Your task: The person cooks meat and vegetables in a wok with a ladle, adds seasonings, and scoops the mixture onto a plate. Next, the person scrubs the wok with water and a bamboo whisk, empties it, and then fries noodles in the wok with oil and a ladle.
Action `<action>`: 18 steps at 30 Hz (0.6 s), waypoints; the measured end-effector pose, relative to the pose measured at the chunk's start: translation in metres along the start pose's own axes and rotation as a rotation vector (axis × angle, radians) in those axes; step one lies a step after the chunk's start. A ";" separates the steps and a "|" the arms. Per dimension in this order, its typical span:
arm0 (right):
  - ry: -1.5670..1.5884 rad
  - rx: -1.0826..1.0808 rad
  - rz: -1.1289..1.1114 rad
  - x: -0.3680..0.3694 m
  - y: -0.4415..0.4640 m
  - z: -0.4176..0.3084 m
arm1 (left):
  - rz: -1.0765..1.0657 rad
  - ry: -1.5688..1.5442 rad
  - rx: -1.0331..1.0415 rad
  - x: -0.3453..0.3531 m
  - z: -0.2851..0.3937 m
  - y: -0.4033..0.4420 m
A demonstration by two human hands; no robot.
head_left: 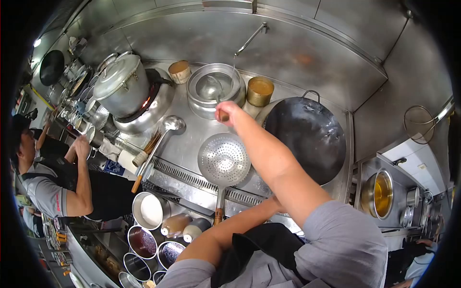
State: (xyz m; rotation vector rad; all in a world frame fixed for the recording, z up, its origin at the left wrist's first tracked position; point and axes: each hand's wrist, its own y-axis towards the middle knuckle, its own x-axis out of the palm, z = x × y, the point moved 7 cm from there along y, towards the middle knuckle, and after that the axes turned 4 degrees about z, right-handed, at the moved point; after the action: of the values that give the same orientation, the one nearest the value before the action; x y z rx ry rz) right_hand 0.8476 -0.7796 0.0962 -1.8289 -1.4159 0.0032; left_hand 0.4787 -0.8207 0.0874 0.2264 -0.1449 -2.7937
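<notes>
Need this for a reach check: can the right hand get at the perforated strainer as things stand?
Probably not freely: the right hand grips a ladle, though the perforated strainer lies nearby, its bowl uncovered.

The ladle [210, 89], shiny metal with a wooden handle end [223, 115], slants with its round bowl within the mouth of a broad-rimmed metal pot [201, 109]; how deep it sits is unclear. The pot stands upright near the back edge of the steel counter [187, 150], clear water inside.

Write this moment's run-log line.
right grip: closed on ladle | bowl: over pot | tap: running | left grip: hidden by right forearm
</notes>
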 end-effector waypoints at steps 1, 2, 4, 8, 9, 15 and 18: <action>0.298 0.097 -0.086 0.009 0.000 -0.003 | -0.009 -0.055 0.020 0.016 -0.040 0.009; 0.477 0.071 -0.188 0.015 0.006 -0.004 | -0.012 -0.031 0.063 0.014 -0.040 0.012; 0.709 0.154 -0.279 0.021 -0.013 -0.007 | -0.013 0.094 0.168 0.000 -0.006 0.006; 0.892 0.175 -0.481 0.001 -0.083 -0.020 | 0.095 0.227 0.394 0.022 -0.031 0.004; 0.902 0.178 -0.512 -0.007 -0.105 -0.025 | 0.124 0.228 0.401 0.024 -0.033 0.004; 0.710 0.072 -0.499 -0.085 -0.247 -0.060 | 0.133 0.842 0.109 0.018 0.009 0.017; 0.530 -0.022 -0.384 -0.133 -0.307 -0.073 | 0.114 0.945 0.072 0.025 0.001 0.037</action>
State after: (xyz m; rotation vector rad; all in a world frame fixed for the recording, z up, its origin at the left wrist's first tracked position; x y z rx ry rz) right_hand 0.5829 -0.9151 0.2652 -1.4013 -1.3480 -0.6456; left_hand 0.4667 -0.8636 0.0898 1.4367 -0.0210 -2.2775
